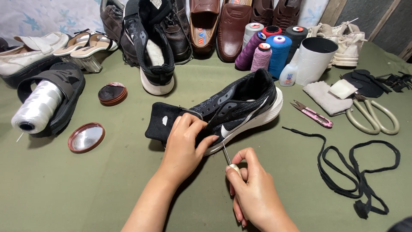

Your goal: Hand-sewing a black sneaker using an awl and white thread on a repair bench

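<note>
A black sneaker with a white sole (pixel 240 105) lies on its side on the green cloth-covered table (pixel 86 189), its tongue pulled out to the left. My left hand (pixel 186 144) grips the sneaker's upper near the front, fingers curled over the edge. My right hand (pixel 251 189) is shut on a sewing awl (pixel 227 157) whose metal point touches the seam between the upper and the white sole.
A black shoelace (pixel 356 165) lies at right, with pink thread snips (pixel 313 114) and large scissors (pixel 373 116) beyond. Thread cones (pixel 268 49), a white cup (pixel 315 58), a white thread spool (pixel 38 107), polish tins (pixel 86 137) and several shoes ring the back.
</note>
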